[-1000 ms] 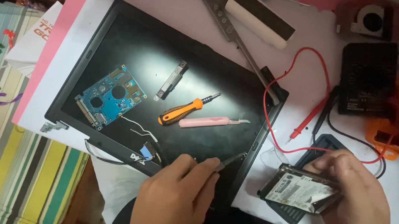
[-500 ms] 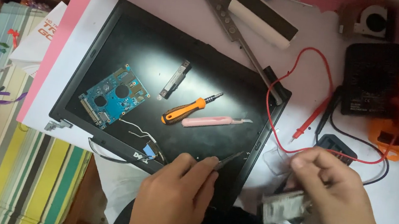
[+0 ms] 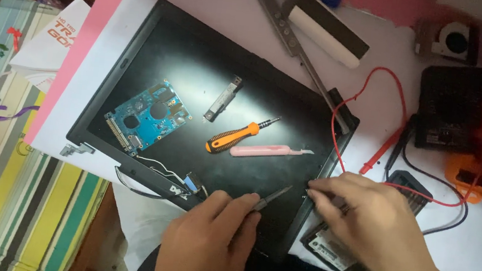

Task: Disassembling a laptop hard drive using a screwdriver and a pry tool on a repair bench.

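Left hand (image 3: pixel 211 241) pinches tweezers (image 3: pixel 270 198) over black panel (image 3: pixel 199 76) near edge; right hand (image 3: pixel 375 229) fingers pressed at panel corner, covering drive (image 3: pixel 327 251). Best: brace panel, keep tip low.

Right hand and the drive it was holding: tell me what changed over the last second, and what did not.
The right hand set the silver hard drive down at the lower right corner of the laptop screen panel and let go; its fingers now rest on the panel's right edge. The left hand keeps its thin dark tool on the panel. The blue circuit board, orange screwdriver and pink knife lie unmoved.
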